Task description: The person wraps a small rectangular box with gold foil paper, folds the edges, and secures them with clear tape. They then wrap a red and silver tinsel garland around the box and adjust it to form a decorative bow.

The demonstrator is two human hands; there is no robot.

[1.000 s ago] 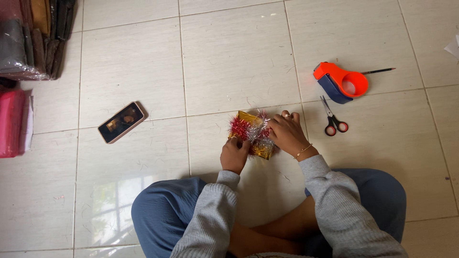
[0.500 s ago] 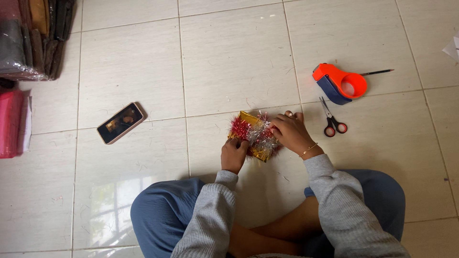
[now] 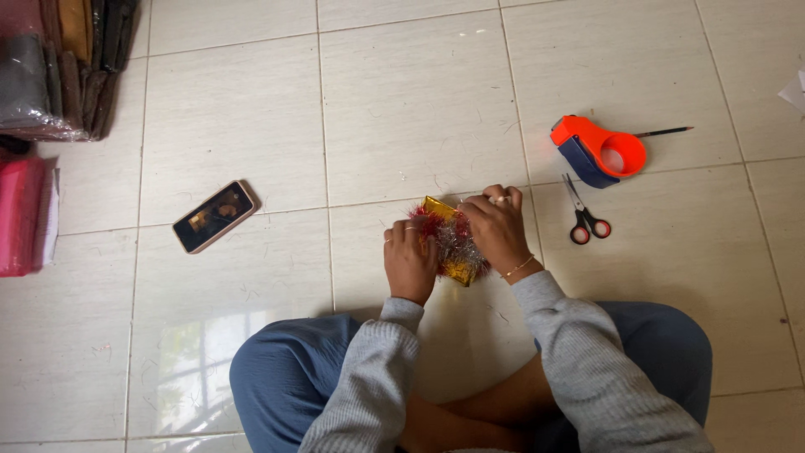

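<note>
Fingers of both hands are closed on a small gold-wrapped box (image 3: pixel 449 239) bound in red and silver tinsel (image 3: pixel 443 233), held low over the tiled floor (image 3: pixel 402 109) just in front of the crossed legs. The left hand (image 3: pixel 408 262) is clamped on the box's near-left side, fingers curled over the red tinsel end; the right hand (image 3: pixel 496 233) is laid over the far-right side, fingertips pinched at the top corner where gold foil shows. The box is seen between the two hands, its long axis running on a diagonal from upper left to lower right, and neither hand is clearly nearer to it, since both are touching it. Whether the box rests on the floor or is lifted slightly cannot be told. To the right, well apart from the right hand, red-handled scissors (image 3: pixel 584 220) are lying on the tiles, with an orange tape dispenser (image 3: pixel 597 148) beyond them and a thin pencil (image 3: pixel 664 132) just beside it. A phone (image 3: pixel 213 216) is lying face up to the left. Folded fabrics (image 3: pixel 50 67) are stacked at the upper left edge.
</note>
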